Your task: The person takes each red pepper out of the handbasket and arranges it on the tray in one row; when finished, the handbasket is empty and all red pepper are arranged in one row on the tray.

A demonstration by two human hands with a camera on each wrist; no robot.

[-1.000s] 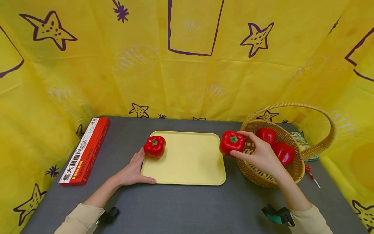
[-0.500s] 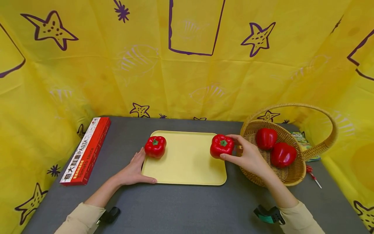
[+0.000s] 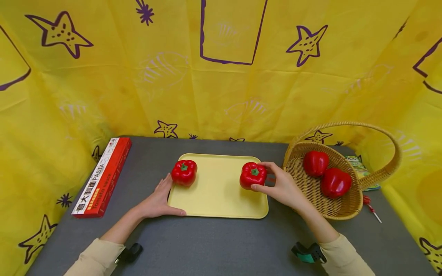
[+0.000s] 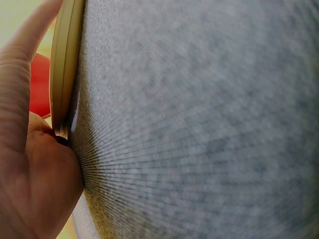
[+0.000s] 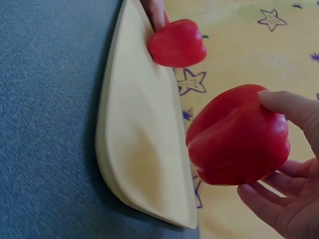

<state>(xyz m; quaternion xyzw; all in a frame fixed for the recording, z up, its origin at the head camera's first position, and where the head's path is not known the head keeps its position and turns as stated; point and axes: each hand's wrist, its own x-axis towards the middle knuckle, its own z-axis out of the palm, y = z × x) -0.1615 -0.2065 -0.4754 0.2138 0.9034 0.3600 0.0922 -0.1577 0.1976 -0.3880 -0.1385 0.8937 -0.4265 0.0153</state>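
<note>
My right hand (image 3: 284, 188) holds a red bell pepper (image 5: 239, 137) between thumb and fingers. In the right wrist view this pepper hangs above the tray's right part, apart from its surface. The pale yellow tray (image 3: 217, 188) lies flat on the table. A second red bell pepper (image 3: 184, 173) sits upright on the tray's left side, its green stem up. At the tray's left front corner rests my left hand (image 3: 157, 201), fingers spread along the left edge and thumb on the front rim. The left wrist view shows this thumb (image 4: 20, 64) straight by the tray edge.
At the right stands a wicker basket (image 3: 298, 184) with a tall handle, two red bell peppers (image 3: 335, 183) inside. Behind it lies a patterned packet (image 3: 359, 168); a red lollipop (image 3: 371, 209) is beside it. A red pasta box (image 3: 101, 178) lies far left. Yellow cloth (image 3: 221, 96) hangs behind.
My right hand has carried its bell pepper left and slightly toward me, from beside the basket to over the tray's right part. The left hand has stayed at the tray corner.
</note>
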